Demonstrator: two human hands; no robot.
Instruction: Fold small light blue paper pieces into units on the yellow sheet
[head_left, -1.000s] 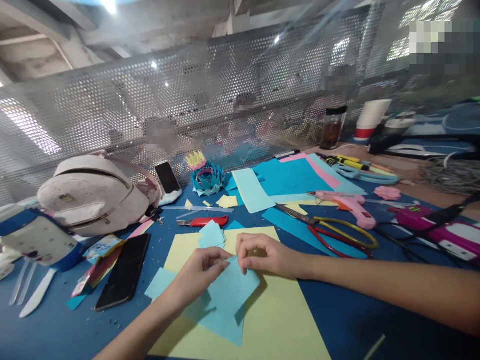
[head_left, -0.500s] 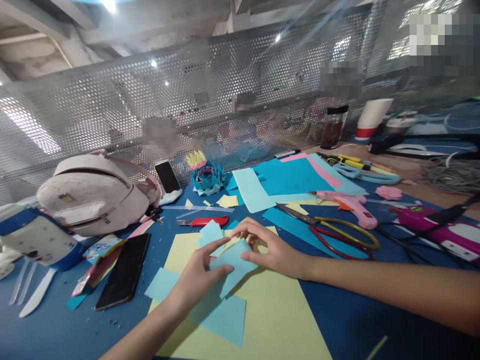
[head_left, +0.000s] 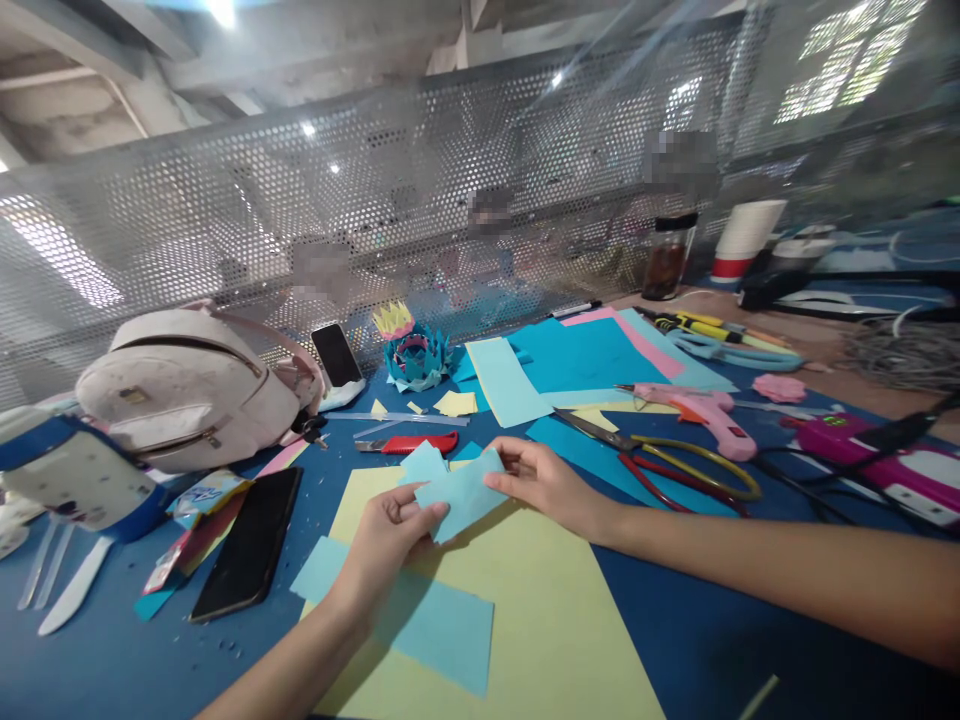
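Between my two hands is a small piece of light blue paper (head_left: 466, 497), held up above a large pale yellow sheet (head_left: 555, 610). My left hand (head_left: 390, 535) pinches its lower left edge between thumb and fingers. At the upper right corner, my right hand (head_left: 544, 482) grips the same piece. More light blue paper (head_left: 450, 625) lies flat on the yellow sheet, partly under my left wrist. Just beyond the held piece rest smaller light blue scraps (head_left: 424, 462), and behind them a red utility knife (head_left: 409, 443).
Scissors (head_left: 660, 465) and a pink glue gun (head_left: 712, 415) lie to the right. A black phone (head_left: 247, 545) and a pale backpack (head_left: 180, 385) are at the left. Behind stand a blue-and-yellow paper flower (head_left: 416, 355) and stacked coloured sheets (head_left: 585, 355). A perforated metal screen (head_left: 420, 180) borders the table.
The light blue piece has turned to lie more sideways between my hands. My right fingers have closed on its upper right corner, and my left fingers have curled in behind its left edge.
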